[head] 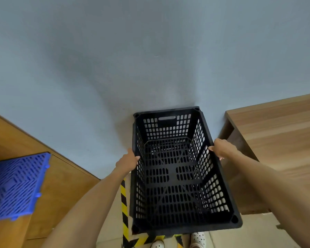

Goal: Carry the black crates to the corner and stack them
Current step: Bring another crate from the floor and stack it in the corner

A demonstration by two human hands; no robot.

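Note:
A black perforated crate (pixel 175 176) fills the lower middle of the head view, its open top facing me and its far end close to the grey wall. My left hand (pixel 128 161) grips the crate's left long rim and my right hand (pixel 222 147) grips the right long rim, both near the far half. The crate is empty inside. Whether it rests on the floor or hangs in my hands I cannot tell; anything beneath it is hidden.
A wooden table (pixel 279 133) stands close on the right. On the left a wooden cabinet (pixel 61 176) carries a blue slatted plastic panel (pixel 16 185). Yellow-and-black hazard tape (pixel 124 203) marks the floor beside the crate. White shoes (pixel 198 238) show below.

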